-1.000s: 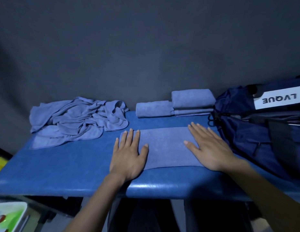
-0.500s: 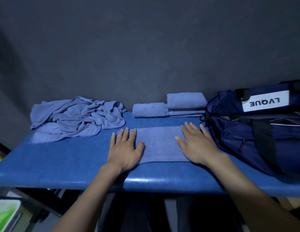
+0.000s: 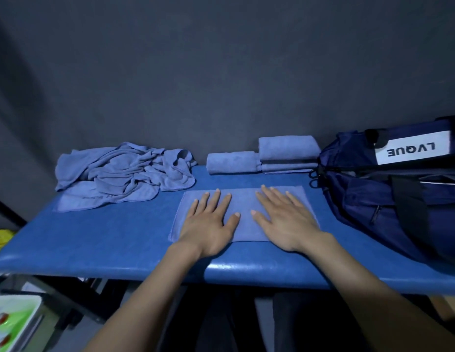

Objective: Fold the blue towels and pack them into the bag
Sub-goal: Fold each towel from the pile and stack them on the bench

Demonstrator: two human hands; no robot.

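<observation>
Two hands lie flat on a folded towel (image 3: 242, 199) spread near the front edge of the blue table (image 3: 107, 237). Left hand (image 3: 208, 222) presses the towel's left half, its fingers straight and slightly spread, thumb out to the right. Right hand (image 3: 284, 219) presses the right half in the same way, fingers straight and pointing away toward the far side, thumb out to the left; the two thumbs are near each other but apart, with bare towel between them. Neither hand grips anything. Both wrists cross the towel's near edge, and the forearms run down out of the bottom of the view. At the far left of the table sits a crumpled pile (image 3: 124, 174) of blue towels, loose and creased, well apart from the flat towel. At the far side, behind the hands, a rolled towel (image 3: 231, 162) lies just left of a small stack (image 3: 288, 152) of folded towels, the two touching. On the right a dark navy bag (image 3: 389, 199) rests on the table, just beside the stack, with a white label reading LVQUE upside down. A dark wall (image 3: 221, 72) stands behind the table. At the lower left corner, below the table, a white tray (image 3: 33, 304) with green inside is partly visible.
</observation>
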